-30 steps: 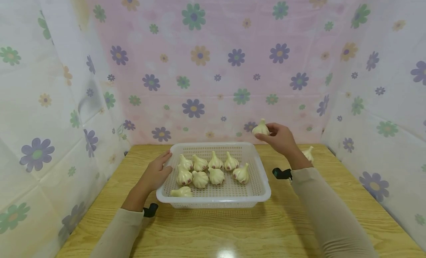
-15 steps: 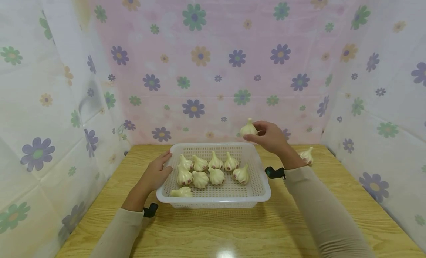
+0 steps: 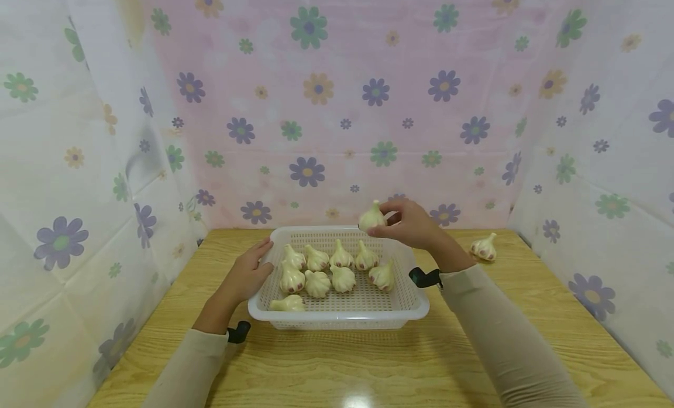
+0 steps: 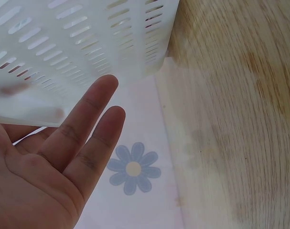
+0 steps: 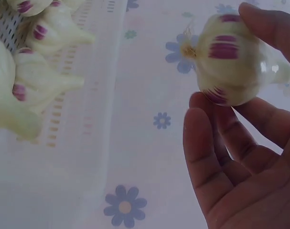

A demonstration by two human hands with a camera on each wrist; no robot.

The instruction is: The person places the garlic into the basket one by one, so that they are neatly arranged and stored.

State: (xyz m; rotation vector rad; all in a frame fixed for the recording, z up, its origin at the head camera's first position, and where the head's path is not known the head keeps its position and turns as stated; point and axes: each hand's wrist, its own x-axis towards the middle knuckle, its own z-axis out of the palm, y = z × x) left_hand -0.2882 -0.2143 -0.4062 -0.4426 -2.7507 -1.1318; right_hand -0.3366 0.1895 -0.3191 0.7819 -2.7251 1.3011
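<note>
Between the thumb and fingers of my right hand [image 3: 413, 223] is a garlic bulb [image 3: 372, 218], held stem-up over the back right rim of a white plastic basket [image 3: 337, 316]. The right wrist view shows the bulb [image 5: 233, 59] with purple patches and a dry root tuft, the thumb on one side and fingertips on the other. My left hand [image 3: 246, 273] rests at the basket's left rim, its fingers extended. In the left wrist view two straight fingers [image 4: 94, 98] lie beside the slotted wall [image 4: 82, 43]. Several garlic bulbs [image 3: 317, 284] lie inside the basket, mostly toward its left and back.
One more garlic bulb [image 3: 484, 247] lies on the wooden table [image 3: 337, 367] at the back right, beyond my right forearm. Flower-patterned cloth [image 3: 347, 139] stands behind the table and along both sides. Black wrist mounts [image 3: 424, 277] stick out beneath each wrist.
My right hand has carried the garlic bulb leftward, then lower, to over the basket's back rim. The bulb on the table, partly hidden earlier, now shows fully. My left hand has stayed put.
</note>
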